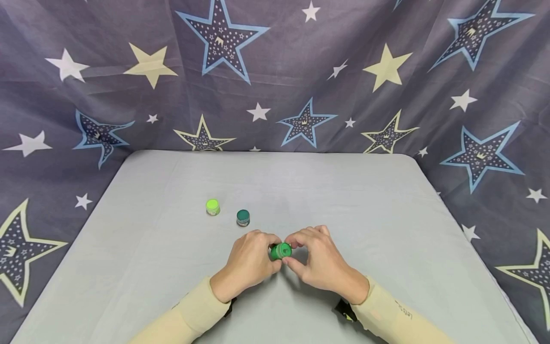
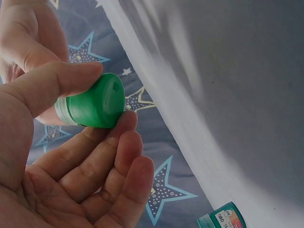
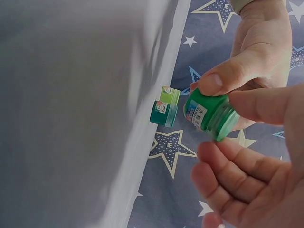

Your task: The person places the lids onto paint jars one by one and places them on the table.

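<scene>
A small green paint jar [image 1: 280, 251] is held tilted above the table between both hands. My left hand [image 1: 250, 260] grips its green body [image 2: 97, 102] between thumb and fingertips. On the other side, the thumb and a fingertip of my right hand [image 1: 324, 265] pinch the clear-rimmed lid end [image 3: 227, 124]. A printed label [image 3: 195, 113] shows on the jar's side. Beyond the left hand stand a dark teal jar [image 1: 243, 218] and a lime-green jar [image 1: 212, 207], both upright and apart from the hands.
The table [image 1: 335, 191] has a pale grey cover. A dark star-patterned cloth [image 1: 275, 71] hangs behind it and along its sides. Black wrist straps [image 1: 345, 309] show beneath the beige sleeves [image 1: 399, 313].
</scene>
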Available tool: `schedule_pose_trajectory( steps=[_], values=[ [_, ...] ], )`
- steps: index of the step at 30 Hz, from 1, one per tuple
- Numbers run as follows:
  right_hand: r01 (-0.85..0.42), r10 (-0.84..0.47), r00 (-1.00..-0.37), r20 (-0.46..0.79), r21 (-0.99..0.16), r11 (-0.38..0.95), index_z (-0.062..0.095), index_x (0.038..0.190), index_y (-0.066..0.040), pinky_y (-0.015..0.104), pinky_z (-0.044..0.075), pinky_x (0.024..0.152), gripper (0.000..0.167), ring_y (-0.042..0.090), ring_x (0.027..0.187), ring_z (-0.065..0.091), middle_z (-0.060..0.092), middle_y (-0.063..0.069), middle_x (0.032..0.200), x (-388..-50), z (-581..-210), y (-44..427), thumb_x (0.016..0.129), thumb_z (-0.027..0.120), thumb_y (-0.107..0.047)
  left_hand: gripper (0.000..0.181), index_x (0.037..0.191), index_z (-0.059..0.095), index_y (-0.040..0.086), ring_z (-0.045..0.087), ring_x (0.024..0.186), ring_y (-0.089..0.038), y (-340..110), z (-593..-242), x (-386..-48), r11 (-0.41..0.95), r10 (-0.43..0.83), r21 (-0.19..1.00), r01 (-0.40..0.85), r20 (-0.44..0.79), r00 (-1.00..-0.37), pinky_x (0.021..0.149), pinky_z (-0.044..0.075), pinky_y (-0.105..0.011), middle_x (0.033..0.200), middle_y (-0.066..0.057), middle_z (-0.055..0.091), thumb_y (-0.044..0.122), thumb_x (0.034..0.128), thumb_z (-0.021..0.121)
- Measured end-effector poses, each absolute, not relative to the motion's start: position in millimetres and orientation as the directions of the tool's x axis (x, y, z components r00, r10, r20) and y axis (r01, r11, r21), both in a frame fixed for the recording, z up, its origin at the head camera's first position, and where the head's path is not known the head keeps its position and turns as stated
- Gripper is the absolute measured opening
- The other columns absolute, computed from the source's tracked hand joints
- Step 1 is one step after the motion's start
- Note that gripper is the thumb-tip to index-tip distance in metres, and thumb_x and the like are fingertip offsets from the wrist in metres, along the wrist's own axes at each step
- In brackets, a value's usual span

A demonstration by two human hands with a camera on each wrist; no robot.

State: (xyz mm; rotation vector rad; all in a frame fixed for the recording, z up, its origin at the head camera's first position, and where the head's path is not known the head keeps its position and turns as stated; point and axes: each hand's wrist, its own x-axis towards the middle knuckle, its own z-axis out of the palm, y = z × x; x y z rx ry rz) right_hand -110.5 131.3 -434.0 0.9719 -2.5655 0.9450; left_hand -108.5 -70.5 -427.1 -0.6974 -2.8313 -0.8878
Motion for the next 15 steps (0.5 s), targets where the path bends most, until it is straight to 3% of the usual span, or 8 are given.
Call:
schedule_pose_trajectory(
  steps=[15],
  values=[
    [-0.611,-0.451,-0.79,0.416,-0.471,0.637,0.069,0.081,-0.017,0.035,0.035,0.078,0.031,0.013,0.073,0.06,0.068,-0.004,0.077,-111.1,-437.4,130.5,0.082,0.086,-0.042,0.025,0.093,0.079,0.015,0.052,0.068,-0.007,-69.6,-425.6,-107.1,0.742,0.386,0.516,0.428,0.194,-0.902,0.055,0.044,-0.025,0.081,0.007,0.069,0.015,0.0717,0.092]
  ],
)
